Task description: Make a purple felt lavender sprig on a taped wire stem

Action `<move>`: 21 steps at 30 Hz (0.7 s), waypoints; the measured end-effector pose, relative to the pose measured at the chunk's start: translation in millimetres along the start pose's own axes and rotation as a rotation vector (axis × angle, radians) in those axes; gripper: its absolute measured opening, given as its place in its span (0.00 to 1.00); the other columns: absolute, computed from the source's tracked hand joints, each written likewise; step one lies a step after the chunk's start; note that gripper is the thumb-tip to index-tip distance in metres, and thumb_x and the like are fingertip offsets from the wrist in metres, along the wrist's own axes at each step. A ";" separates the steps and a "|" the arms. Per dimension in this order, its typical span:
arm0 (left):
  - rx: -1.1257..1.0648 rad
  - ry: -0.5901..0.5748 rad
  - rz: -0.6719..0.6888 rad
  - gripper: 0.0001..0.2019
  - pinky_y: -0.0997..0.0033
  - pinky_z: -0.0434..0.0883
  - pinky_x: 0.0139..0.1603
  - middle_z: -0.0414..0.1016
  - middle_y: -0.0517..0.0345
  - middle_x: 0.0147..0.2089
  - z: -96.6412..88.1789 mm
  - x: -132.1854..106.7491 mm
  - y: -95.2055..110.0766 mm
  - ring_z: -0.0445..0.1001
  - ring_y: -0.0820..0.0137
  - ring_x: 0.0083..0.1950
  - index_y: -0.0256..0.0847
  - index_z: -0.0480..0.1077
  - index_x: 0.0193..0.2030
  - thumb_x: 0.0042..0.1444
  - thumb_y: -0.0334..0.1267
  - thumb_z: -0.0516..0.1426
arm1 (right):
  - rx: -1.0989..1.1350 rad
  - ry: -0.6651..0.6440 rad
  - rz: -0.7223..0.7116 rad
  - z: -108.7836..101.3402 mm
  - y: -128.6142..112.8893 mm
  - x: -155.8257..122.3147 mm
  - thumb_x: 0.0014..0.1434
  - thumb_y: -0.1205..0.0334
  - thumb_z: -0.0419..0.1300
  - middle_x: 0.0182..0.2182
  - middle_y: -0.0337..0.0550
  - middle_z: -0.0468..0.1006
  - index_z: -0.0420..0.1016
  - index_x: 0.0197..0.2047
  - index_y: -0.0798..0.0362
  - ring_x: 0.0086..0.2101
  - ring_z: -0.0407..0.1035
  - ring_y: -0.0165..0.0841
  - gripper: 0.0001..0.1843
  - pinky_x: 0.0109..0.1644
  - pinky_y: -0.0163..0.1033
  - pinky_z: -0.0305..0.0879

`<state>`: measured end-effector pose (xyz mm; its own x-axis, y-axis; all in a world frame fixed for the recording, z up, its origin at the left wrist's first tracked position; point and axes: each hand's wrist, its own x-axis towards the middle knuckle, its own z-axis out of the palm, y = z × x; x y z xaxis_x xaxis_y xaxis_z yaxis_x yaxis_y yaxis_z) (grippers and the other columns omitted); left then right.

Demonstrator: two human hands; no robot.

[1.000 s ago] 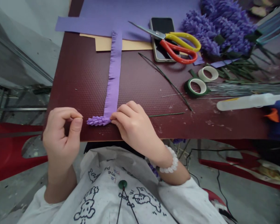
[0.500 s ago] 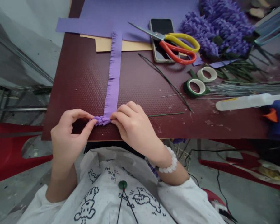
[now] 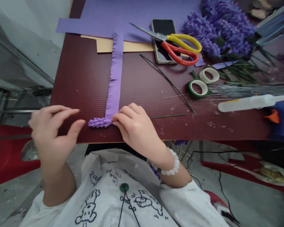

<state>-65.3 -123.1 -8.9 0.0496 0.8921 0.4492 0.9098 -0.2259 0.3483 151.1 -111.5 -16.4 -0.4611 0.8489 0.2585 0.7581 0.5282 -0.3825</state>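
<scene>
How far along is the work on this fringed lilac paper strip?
Done: a heap of purple fringed paper flower spikes at the table's far side, and a small rolled spike at the near end of the fringed lilac paper strip. In hand: the right hand pinches that spike's base; the left hand is open, beside it. Left: most of that strip lies flat, unrolled.

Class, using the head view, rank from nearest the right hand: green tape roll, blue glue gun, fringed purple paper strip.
1. Fringed purple paper strip, touching the right hand
2. Green tape roll, right
3. Blue glue gun, far right
</scene>
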 end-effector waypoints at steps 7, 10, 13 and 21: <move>-0.087 -0.123 0.077 0.03 0.54 0.66 0.53 0.75 0.59 0.40 9.1 3.9 19.8 0.72 0.64 0.46 0.48 0.72 0.38 0.59 0.36 0.57 | 0.000 -0.012 0.005 -0.9 0.0 0.1 0.65 0.66 0.50 0.34 0.45 0.74 0.75 0.36 0.54 0.38 0.58 0.37 0.12 0.41 0.42 0.53; -0.015 -0.013 -0.048 0.07 0.55 0.66 0.53 0.74 0.58 0.39 6.6 5.0 7.5 0.72 0.66 0.45 0.43 0.66 0.34 0.63 0.36 0.51 | 0.000 -0.006 0.003 0.1 -0.1 0.0 0.65 0.67 0.51 0.34 0.45 0.74 0.75 0.36 0.54 0.37 0.58 0.37 0.12 0.41 0.42 0.53; 0.145 0.051 -0.142 0.13 0.50 0.66 0.54 0.71 0.58 0.35 1.5 5.1 -6.6 0.72 0.64 0.46 0.41 0.61 0.27 0.63 0.37 0.49 | 0.001 0.001 -0.001 0.7 0.0 -0.1 0.64 0.67 0.51 0.34 0.44 0.74 0.75 0.36 0.55 0.37 0.58 0.37 0.11 0.40 0.42 0.53; -0.157 0.350 0.006 0.29 0.54 0.68 0.52 0.74 0.50 0.51 13.1 5.4 -1.4 0.73 0.57 0.51 0.38 0.73 0.49 0.37 0.19 0.53 | 0.024 -0.044 0.018 -2.6 -0.4 4.5 0.64 0.67 0.51 0.34 0.46 0.73 0.75 0.35 0.56 0.37 0.58 0.38 0.11 0.40 0.43 0.53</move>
<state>-60.9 -112.8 -17.7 -0.1133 0.7089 0.6962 0.8344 -0.3125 0.4540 150.0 -107.9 -12.8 -0.4678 0.8579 0.2125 0.7553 0.5129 -0.4080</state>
